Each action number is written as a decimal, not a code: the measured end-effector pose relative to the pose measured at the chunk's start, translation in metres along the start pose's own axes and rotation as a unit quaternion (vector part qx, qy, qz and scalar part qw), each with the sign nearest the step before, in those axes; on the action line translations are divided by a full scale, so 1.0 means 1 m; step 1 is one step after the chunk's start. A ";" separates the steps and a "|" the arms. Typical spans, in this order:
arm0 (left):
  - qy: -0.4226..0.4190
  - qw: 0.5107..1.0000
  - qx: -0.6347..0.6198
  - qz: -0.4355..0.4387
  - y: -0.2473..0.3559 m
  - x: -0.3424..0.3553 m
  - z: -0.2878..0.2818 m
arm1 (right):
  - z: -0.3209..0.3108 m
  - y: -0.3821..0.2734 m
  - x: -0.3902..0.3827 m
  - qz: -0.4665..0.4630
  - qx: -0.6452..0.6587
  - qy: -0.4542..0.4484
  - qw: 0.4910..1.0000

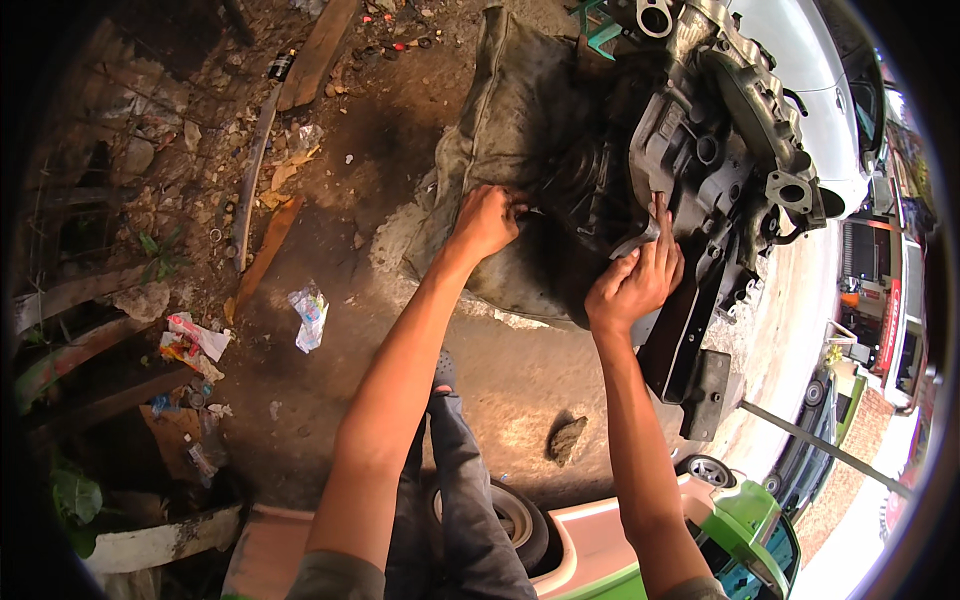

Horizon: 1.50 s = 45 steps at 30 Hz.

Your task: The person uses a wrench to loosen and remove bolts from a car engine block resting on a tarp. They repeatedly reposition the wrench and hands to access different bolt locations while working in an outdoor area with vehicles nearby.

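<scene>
A dirty engine [705, 150] with manifold castings and dark housings lies on a stained grey cloth [490, 110] at the upper right. My left hand [485, 222] is closed over the cloth, left of the dark lower part of the engine; what its fingertips grip is too small and dark to name. My right hand [640, 275] is on a curved grey metal piece [633, 240] at the engine's lower side, thumb bent against it and fingers extended upward along it. Below that hand, a long black bracket [675, 350] hangs down toward a grey plate.
Dirt, wooden planks [265, 260] and litter [305, 315] cover the ground at left. A stone [565, 440] lies near my foot. A pink and green vehicle [580, 540] is at the bottom, a white car [830, 100] at upper right, a green plastic stool [598, 30] at the top.
</scene>
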<state>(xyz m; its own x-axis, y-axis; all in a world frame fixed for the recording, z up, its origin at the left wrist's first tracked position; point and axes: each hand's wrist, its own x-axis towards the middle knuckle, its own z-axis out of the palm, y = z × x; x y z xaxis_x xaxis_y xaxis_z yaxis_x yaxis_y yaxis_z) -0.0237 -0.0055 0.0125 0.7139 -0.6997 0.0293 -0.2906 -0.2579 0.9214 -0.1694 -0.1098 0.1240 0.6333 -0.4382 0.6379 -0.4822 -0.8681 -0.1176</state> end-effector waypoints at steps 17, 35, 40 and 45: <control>-0.054 0.998 0.022 0.009 0.003 -0.002 -0.011 | 0.000 -0.001 0.001 -0.005 0.013 0.002 1.000; 0.055 0.987 0.030 0.145 -0.011 -0.010 0.010 | -0.002 -0.002 0.001 0.004 0.026 -0.005 1.000; 0.040 0.992 -0.007 0.117 -0.007 -0.008 0.007 | -0.001 -0.001 0.002 -0.003 0.019 -0.001 1.000; -0.032 0.992 0.066 0.102 0.022 -0.002 -0.026 | -0.001 -0.001 0.001 -0.003 0.022 -0.002 1.000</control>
<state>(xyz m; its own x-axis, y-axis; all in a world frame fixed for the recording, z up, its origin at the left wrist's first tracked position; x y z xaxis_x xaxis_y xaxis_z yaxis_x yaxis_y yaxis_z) -0.0153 0.0075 0.0429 0.5908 -0.7861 0.1816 -0.5092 -0.1888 0.8397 -0.1692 -0.1095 0.1251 0.6384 -0.4339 0.6358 -0.4511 -0.8802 -0.1478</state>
